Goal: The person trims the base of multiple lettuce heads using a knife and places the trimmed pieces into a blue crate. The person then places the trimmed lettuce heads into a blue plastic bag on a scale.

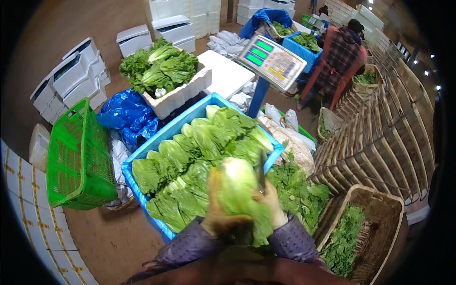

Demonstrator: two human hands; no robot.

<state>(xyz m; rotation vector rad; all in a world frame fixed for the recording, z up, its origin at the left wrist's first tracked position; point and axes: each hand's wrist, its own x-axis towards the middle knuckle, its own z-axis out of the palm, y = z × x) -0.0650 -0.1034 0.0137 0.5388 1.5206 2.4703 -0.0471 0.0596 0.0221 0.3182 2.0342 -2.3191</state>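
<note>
A pale green head of leafy lettuce or cabbage point(237, 192) is held over the near side of a blue-lined crate point(160, 133). My left hand point(222, 213), which looks gloved, grips it from the left and below. On its right side, my right hand point(269, 201) touches the leaves and holds a knife point(262, 171), its blurred blade pointing up. Rows of similar heads point(206, 137) lie in the crate. Loose trimmed leaves point(299, 199) are piled right of my right hand.
Left stands a green plastic basket point(83, 178); behind are a filled foam box point(178, 99) and a scale display point(272, 62). Right are a brown crate point(383, 231) with leaves and stacked crates point(377, 153). A person in a red apron point(333, 64) stands at the back right.
</note>
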